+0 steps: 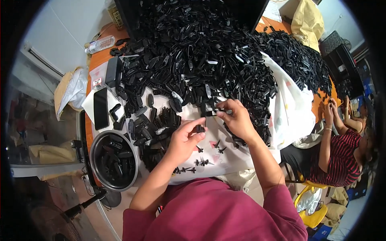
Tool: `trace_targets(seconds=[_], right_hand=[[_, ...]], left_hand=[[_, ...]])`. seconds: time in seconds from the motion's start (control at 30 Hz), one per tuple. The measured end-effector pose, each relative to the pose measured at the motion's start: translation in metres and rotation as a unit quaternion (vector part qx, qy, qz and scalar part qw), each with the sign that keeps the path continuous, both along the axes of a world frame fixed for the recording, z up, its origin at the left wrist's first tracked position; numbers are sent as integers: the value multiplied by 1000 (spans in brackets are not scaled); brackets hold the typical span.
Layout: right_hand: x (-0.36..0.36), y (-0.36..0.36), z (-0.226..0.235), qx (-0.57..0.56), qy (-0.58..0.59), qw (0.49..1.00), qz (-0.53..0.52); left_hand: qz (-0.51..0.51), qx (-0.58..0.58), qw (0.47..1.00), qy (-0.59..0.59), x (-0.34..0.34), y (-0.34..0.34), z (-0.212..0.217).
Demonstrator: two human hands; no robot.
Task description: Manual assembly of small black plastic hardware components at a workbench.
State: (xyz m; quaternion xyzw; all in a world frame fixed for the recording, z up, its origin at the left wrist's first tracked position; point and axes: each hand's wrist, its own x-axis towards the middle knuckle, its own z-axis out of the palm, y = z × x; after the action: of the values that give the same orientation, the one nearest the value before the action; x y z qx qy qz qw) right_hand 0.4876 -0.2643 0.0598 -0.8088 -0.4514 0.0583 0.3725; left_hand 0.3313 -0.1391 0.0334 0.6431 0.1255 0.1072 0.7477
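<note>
- Head view: left hand (183,140) pinching a small black plastic piece (200,129) between thumb and fingertips, held up close for a good look.
- Right hand (237,118) closed on another black clip (211,110), at the edge of the big black pile (201,52).
- Both hands over the white cloth (289,108) on the tabletop (96,64), probably so tiny pins (201,162) show up.
- Round metal bowl (114,160) near the left arm, holding more pieces.
- Another person (337,148) sitting at the right.
</note>
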Motion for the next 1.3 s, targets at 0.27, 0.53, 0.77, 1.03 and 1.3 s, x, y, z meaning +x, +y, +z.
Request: trace_targets(seconds=[0.27,0.53,0.77,1.03,1.3], right_hand=[[-27,4,12,36,-64,997,-4],[-17,1,8,75,27,997,22],[-35,-7,26,43,295,953,51],[-47,-15,20,10,197,979,58],[-62,-17,13,53,161,985,32]], left_hand=[[112,-11,994,9,9,-5,-4],[123,-46,991,4,11,-2,3],[104,50,993,-18,0,-5,13],[46,189,980,-51,-8,4,27],[25,246,969,-28,-18,2,14]])
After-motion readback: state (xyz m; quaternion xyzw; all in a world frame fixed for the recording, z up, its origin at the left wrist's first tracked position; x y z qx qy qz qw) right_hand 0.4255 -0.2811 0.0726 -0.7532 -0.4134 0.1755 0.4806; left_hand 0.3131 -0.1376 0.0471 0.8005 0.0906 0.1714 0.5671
